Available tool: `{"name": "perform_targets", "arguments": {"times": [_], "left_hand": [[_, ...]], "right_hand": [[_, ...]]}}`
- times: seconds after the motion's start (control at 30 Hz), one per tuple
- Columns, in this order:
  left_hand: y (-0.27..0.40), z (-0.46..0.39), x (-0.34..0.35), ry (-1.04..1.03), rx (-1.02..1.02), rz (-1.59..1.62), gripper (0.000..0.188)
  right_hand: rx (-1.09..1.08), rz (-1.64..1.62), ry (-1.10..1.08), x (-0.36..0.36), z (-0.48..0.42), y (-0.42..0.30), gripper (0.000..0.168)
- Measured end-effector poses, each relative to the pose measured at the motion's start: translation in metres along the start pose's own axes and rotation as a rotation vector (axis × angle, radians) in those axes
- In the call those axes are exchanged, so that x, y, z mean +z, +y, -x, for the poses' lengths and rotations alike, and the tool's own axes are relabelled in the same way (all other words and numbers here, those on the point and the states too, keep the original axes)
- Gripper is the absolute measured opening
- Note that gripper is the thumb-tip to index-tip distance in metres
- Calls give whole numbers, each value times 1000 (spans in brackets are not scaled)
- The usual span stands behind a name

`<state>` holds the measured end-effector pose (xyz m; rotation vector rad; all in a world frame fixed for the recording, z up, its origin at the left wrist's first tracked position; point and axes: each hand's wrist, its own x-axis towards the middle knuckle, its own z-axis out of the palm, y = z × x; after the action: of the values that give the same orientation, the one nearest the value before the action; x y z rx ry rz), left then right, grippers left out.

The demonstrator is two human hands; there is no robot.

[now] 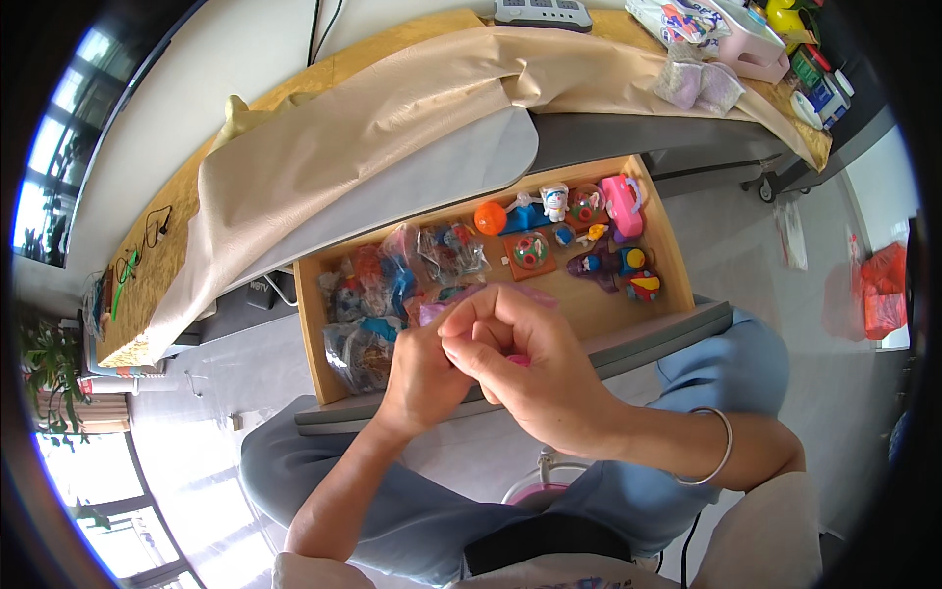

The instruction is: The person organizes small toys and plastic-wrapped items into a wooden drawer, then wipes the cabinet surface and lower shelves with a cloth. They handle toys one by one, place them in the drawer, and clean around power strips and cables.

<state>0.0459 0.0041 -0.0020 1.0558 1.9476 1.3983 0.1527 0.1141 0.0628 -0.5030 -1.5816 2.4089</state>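
Over the front of an open wooden drawer (668, 243), my left hand (434, 368) and my right hand (522, 361) meet with fingers curled. A small bright pink piece (519, 360) shows between the fingers of my right hand; the rest of it is hidden. What my left hand holds, if anything, is also hidden. Just beyond the hands lies translucent purple plastic (541, 297). Bagged toys (360, 353) fill the drawer's left part. Loose toys stand at the right: an orange ball (490, 218), a white and blue cat figure (555, 202), a clear dome toy (530, 251) and a pink case (622, 206).
The drawer's grey front (662, 340) crosses above my knees. Behind the drawer, a beige cover (353, 140) drapes over a curved cabinet top bearing a power strip (543, 13), a crumpled cloth (699, 82) and bottles (828, 99). A red plastic bag (883, 291) lies on the floor at right.
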Motion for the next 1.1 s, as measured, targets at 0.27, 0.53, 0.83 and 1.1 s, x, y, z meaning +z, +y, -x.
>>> {"name": "perform_targets", "arguments": {"times": [0.27, 0.53, 0.83, 1.1], "left_hand": [[41, 5, -6, -249, 81, -279, 23], [55, 12, -13, -539, 54, -26, 29], [54, 11, -16, -410, 313, -266, 19], [41, 6, -48, -14, 462, -820, 22]], "right_hand": [[152, -477, 130, -31, -31, -28, 8], [156, -511, 186, -39, -48, -16, 9], [75, -388, 103, -44, -51, -10, 8], [-777, 974, 205, -49, -49, -20, 17]]}}
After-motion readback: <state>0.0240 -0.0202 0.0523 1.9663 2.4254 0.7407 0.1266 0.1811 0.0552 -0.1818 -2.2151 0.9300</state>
